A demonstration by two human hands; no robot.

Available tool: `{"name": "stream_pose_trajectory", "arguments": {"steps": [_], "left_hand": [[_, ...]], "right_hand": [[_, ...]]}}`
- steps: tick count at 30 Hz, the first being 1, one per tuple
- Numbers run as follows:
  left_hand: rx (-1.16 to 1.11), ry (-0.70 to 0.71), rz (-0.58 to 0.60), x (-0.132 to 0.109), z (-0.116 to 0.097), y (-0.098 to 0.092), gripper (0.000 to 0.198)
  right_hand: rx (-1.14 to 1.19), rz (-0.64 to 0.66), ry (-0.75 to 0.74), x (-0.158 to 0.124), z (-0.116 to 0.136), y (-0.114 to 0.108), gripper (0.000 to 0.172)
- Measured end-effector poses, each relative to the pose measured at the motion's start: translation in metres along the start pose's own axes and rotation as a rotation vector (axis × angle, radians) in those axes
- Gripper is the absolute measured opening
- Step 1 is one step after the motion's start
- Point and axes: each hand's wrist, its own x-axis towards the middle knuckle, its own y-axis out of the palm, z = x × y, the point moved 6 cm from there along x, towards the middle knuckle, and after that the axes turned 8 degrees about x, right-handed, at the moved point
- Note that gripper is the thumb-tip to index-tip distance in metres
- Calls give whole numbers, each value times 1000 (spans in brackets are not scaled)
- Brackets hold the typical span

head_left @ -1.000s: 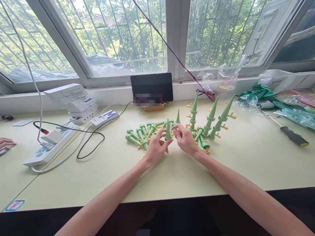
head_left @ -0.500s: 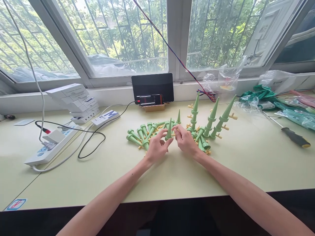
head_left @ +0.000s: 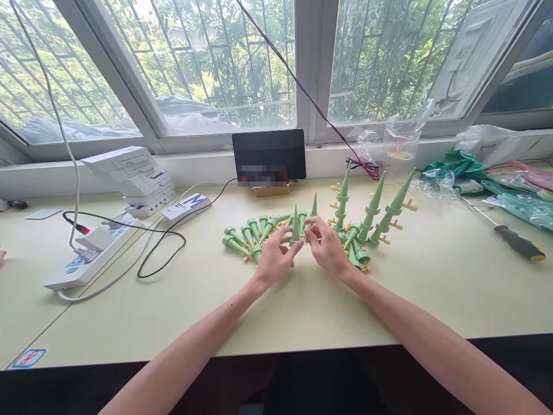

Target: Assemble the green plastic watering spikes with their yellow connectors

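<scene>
Table (head_left: 129, 311): window-side, cones (head_left: 242, 239) piled.
Left hand (head_left: 273, 259): pinches cone (head_left: 295, 226) upright, steadying it.
Right hand (head_left: 327, 248): seemingly pinches its base, grip partly hidden.

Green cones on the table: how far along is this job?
Three tall cone stacks stand upright, seemingly finished. The left hand holds a single cone upright, with the right hand fingering its side. A pile of loose cones lies waiting beside the left hand.
</scene>
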Motion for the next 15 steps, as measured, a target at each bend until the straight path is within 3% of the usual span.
{"name": "stream_pose_trajectory", "arguments": {"steps": [15], "left_hand": [[-10,38,36,-1,-1,3,43]], "right_hand": [[36,3,34,-1,0,0,19]]}}
